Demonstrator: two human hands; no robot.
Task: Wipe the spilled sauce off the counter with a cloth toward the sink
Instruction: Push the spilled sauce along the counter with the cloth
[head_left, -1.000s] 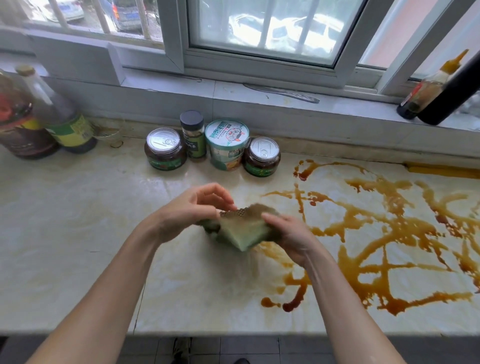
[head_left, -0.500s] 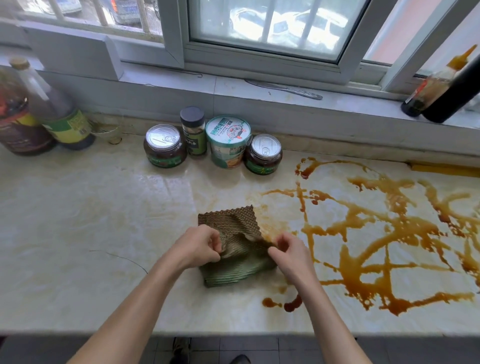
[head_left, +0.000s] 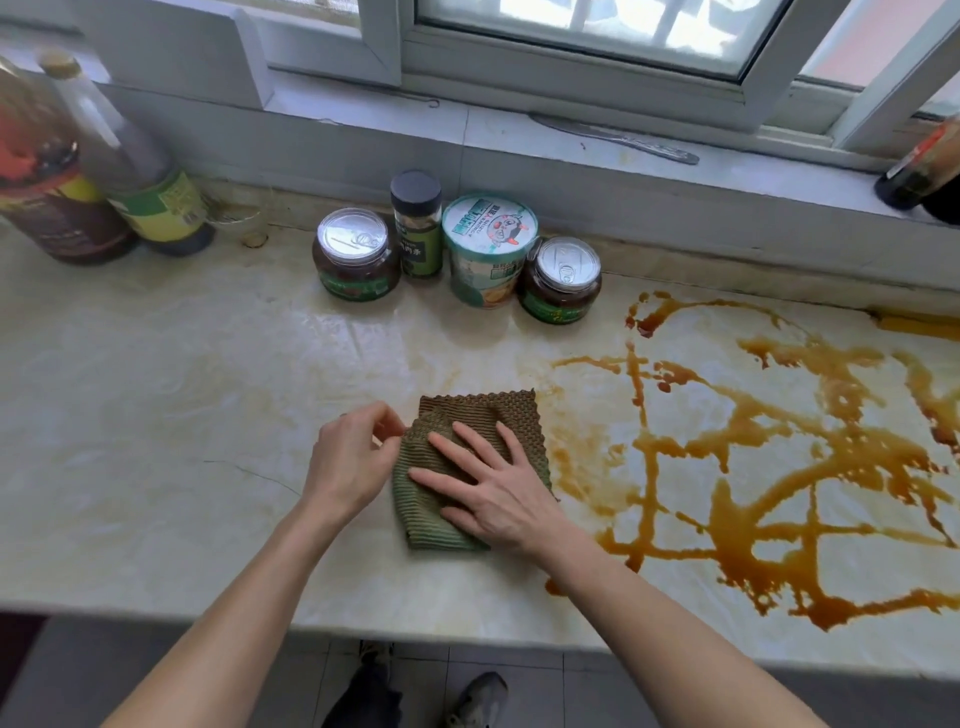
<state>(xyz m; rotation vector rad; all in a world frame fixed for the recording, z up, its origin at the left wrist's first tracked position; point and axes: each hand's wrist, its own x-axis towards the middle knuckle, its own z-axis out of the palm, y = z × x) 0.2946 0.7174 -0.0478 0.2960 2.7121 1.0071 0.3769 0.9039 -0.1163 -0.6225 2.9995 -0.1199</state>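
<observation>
A folded green-brown cloth (head_left: 423, 504) lies flat on the pale marble counter (head_left: 156, 415), just left of the spill. My right hand (head_left: 493, 488) presses on top of it with straight, spread fingers. My left hand (head_left: 353, 462) sits at the cloth's left edge, fingers curled, pinching the fold there. Brown sauce (head_left: 769, 478) runs in thick streaks and loops over the right half of the counter, with a fainter smear right beside the cloth. No sink is in view.
Two jars (head_left: 356, 254) (head_left: 562, 278), a spice bottle (head_left: 417, 223) and a paper tub (head_left: 488, 249) stand in a row at the back. Two large bottles (head_left: 130, 171) are at the far left. On the windowsill sits a dark bottle (head_left: 919, 171). Counter's front edge lies near my arms.
The cloth, held up in both hands a second ago, now lies folded on the counter. My right hand has let go of its edge and flattened on top.
</observation>
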